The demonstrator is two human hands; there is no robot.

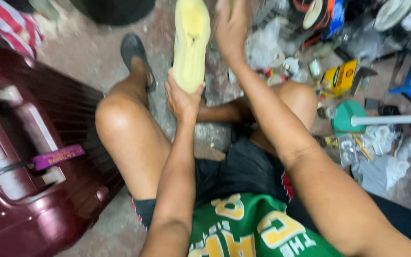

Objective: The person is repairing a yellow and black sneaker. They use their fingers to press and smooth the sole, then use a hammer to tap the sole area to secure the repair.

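Head view: pale yellow rubber shoe sole (pixel 191 43) held upright between both hands, above the knees.

Head view: the sole's long axis runs near vertical. The left hand (pixel 182 99) cups the lower end, fingers (pixel 171 93) wrapped closed round it from beneath. The right hand (pixel 231 26) sits just beside the upper part, blurred; I cannot tell whether its fingers grip or only press, so the left is the surer hold. Below is a stained concrete floor (pixel 101 57). A dark red hard-shell suitcase (pixel 29 157) lies left; a yellow glue tin (pixel 341 76) sits right among clutter.
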